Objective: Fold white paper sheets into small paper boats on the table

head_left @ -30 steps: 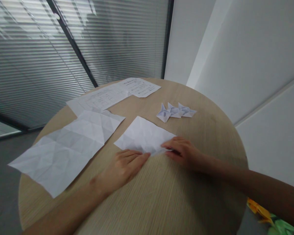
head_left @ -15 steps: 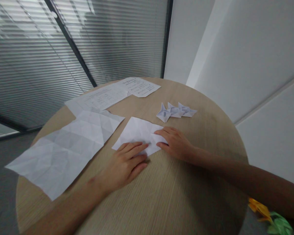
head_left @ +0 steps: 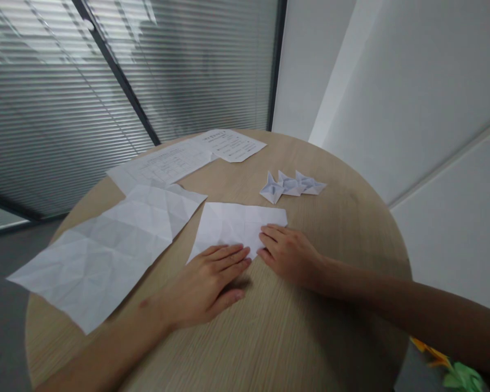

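A white sheet of paper point(head_left: 222, 223) with crease lines and a folded right side lies on the table in front of me. My left hand point(head_left: 218, 277) rests flat on its lower edge, fingers stretched out and thumb apart on the wood. At the paper's lower right, my right hand point(head_left: 289, 250) has bent fingers on the folded part and its thumb close by at the edge; it grips the paper there. Just beyond, several small folded white paper pieces with pointed tips point(head_left: 273, 189) sit in an overlapping row.
Larger creased white sheets point(head_left: 106, 256) spread over the left of the round wooden table point(head_left: 237, 348), hanging slightly past its edge. Printed sheets point(head_left: 237, 146) lie at the back. Orange and green things point(head_left: 465, 375) show low at the right. Window blinds and a white wall stand behind.
The paper has turned, its top edge now nearly level, and its right side lies flatter under my right hand. My right hand has shifted slightly down; my left hand has flattened, thumb spread wider.
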Motion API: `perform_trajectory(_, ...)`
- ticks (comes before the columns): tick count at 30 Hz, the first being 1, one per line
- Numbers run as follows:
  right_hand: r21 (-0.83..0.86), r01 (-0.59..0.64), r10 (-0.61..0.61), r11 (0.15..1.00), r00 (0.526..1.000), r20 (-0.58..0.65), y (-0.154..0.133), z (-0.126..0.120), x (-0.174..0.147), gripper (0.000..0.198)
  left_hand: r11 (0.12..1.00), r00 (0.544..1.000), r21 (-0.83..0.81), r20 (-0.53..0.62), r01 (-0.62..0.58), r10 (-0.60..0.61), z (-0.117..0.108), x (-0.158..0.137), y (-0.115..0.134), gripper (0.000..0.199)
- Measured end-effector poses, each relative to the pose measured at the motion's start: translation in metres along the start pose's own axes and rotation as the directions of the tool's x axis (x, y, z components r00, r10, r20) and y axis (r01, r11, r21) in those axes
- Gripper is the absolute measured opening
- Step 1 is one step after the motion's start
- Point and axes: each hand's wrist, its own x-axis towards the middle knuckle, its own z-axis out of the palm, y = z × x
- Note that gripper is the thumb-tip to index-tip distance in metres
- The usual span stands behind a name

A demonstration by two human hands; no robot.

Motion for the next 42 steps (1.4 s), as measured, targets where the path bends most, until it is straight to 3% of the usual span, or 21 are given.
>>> perform_trajectory(5,0.039,-0.105,0.105,0.994,0.994,0.003,-0.005,-0.001,0.002,0.033,0.999,1.0,-0.047,0.006,-0.015,0.015,-0.009,-0.005,-0.003,0.053)
perform_trajectory(10,0.04,-0.123,0.125,0.992,0.991,-0.045,-0.006,0.0,0.002,0.035,0.998,0.997,0.032,-0.048,0.061,-0.06,-0.013,-0.012,-0.014,0.07)
perform_trajectory(14,0.064,-0.11,0.114,0.992,0.992,-0.062,-0.004,0.001,0.0,0.032,0.993,0.986,0.088,-0.156,0.077,-0.062,-0.017,-0.015,-0.022,0.062)
perform_trajectory(19,0.087,-0.093,0.097,0.992,0.995,-0.039,-0.004,-0.003,-0.001,0.029,0.972,0.936,0.208,-0.351,0.107,-0.028,-0.023,-0.011,-0.022,0.047)
perform_trajectory(24,0.098,-0.093,0.096,0.991,0.995,-0.028,-0.005,-0.005,-0.002,0.029,0.897,0.858,0.345,-0.508,0.276,-0.069,-0.012,-0.001,-0.018,0.055)
perform_trajectory(27,0.097,-0.087,0.091,0.992,0.995,-0.039,-0.005,-0.005,-0.002,0.028,0.873,0.856,0.386,-0.513,0.299,-0.067,-0.008,0.002,-0.014,0.057)
perform_trajectory(33,0.091,-0.078,0.081,0.993,0.996,-0.026,-0.005,-0.005,-0.002,0.028,0.946,0.922,0.301,-0.388,0.121,0.006,-0.014,-0.001,-0.015,0.032)
perform_trajectory(36,0.093,-0.081,0.083,0.992,0.996,-0.027,-0.005,-0.005,-0.002,0.03,0.937,0.907,0.247,-0.399,0.247,-0.134,-0.009,0.002,-0.02,0.03)
perform_trajectory(39,0.089,-0.067,0.071,0.994,0.997,-0.037,-0.005,-0.004,-0.002,0.03,0.869,0.86,0.266,-0.424,0.417,-0.283,0.0,0.009,-0.023,0.044)
perform_trajectory(42,0.08,-0.055,0.059,0.995,0.997,-0.048,-0.005,-0.002,-0.003,0.029,0.827,0.848,0.332,-0.447,0.454,-0.286,0.005,0.013,-0.023,0.048)
